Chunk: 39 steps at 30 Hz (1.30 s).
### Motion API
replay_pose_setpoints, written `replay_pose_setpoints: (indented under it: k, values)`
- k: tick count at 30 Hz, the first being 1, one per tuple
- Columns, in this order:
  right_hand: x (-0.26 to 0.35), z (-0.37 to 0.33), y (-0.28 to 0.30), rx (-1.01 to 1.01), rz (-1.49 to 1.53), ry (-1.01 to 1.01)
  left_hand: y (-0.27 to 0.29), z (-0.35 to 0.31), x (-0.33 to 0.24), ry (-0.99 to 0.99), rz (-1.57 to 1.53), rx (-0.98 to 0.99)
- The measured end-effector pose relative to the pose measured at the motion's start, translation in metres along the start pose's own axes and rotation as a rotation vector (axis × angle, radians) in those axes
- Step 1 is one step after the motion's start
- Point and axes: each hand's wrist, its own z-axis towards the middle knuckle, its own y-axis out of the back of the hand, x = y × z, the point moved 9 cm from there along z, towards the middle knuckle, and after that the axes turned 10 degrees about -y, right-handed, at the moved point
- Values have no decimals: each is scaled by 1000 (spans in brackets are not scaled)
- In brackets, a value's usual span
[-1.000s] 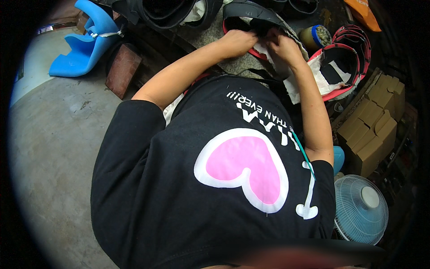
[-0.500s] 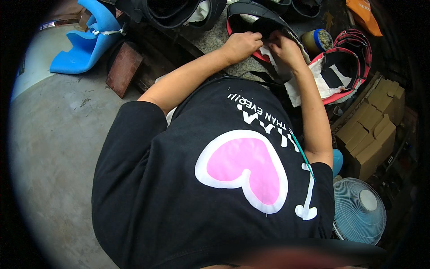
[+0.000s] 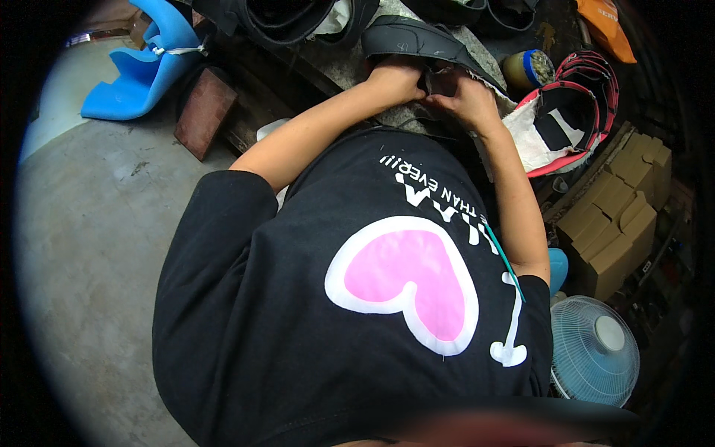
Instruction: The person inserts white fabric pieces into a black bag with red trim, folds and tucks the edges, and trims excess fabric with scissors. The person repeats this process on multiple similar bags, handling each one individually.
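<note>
At the work surface in front of me I hold a curved black band-like piece (image 3: 417, 41), with a stiff dark outer face and a ragged pale edge on its right side. My left hand (image 3: 398, 78) is closed on the near edge, its fingers hidden under the band. Close beside it, my right hand (image 3: 469, 100) grips the piece's right part, thumb pointing toward the left hand and fingertips out of sight inside. Just right of my right hand lies a similar black piece with red trim and white cloth lining (image 3: 532, 145).
More black curved pieces (image 3: 298, 22) lie at the far edge. A jar with a blue rim (image 3: 532, 68) and an orange item (image 3: 607, 30) stand at far right. Cardboard boxes (image 3: 611, 216) and a fan (image 3: 596, 350) are at right; blue foam sheet (image 3: 138, 82) at left.
The black piece has been turned over, so its dark outer face now shows instead of the red-edged inside. Both hands have rolled inward, and the left fingers have slipped beneath the band.
</note>
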Motion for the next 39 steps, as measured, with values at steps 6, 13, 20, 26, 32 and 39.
replay_pose_setpoints:
  k: [6,13,20,26,32,39]
  values:
    - [19,-9,0,-182,-133,105,-5,12,6,38,-1,56]
    - [0,1,-3,-255,-74,108,-13,23,10,-68,34,-3]
    - [-4,3,0,-104,72,118,-23,36,31,92,-79,99]
    - [9,4,-17,-24,-11,197,-12,39,25,36,-17,-42]
    - [-8,-3,-29,62,69,138,-21,50,26,-46,-127,-2]
    - [-8,-3,2,-114,223,150,-25,50,22,-87,-78,111]
